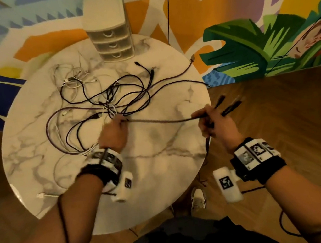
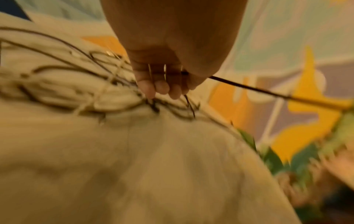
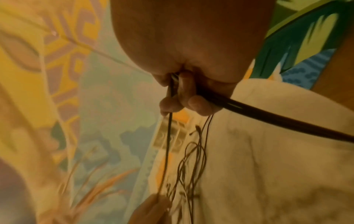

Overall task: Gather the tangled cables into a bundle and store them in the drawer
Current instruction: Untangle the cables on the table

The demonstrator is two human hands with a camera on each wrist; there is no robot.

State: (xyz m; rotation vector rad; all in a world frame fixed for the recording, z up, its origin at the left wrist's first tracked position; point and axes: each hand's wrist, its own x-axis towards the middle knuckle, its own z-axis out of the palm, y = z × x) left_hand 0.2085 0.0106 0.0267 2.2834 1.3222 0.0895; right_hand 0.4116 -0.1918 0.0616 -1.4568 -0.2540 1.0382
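Observation:
A tangle of black, purple and white cables (image 1: pixel 104 100) sprawls over the round marble table (image 1: pixel 161 171). My left hand (image 1: pixel 114 131) grips a dark cable (image 1: pixel 163 121) at the near edge of the tangle (image 2: pixel 107 84); in the left wrist view its fingers (image 2: pixel 162 87) curl over the strand (image 2: pixel 249 87). That cable runs taut to my right hand (image 1: pixel 212 123), which holds several cable ends past the table's right edge. In the right wrist view my fingers (image 3: pixel 193 104) clamp the thick dark cable (image 3: pixel 277 119) and a thin one. A small three-drawer unit (image 1: pixel 110 30) stands at the table's far side, drawers closed.
A white cable end (image 1: pixel 43 196) lies at the near left rim. A purple cable plug (image 1: pixel 192 58) reaches the far right rim. A thin black cord (image 1: pixel 167 9) hangs before the mural wall. Wood floor surrounds the table; a shoe (image 1: pixel 198 198) shows below its near edge.

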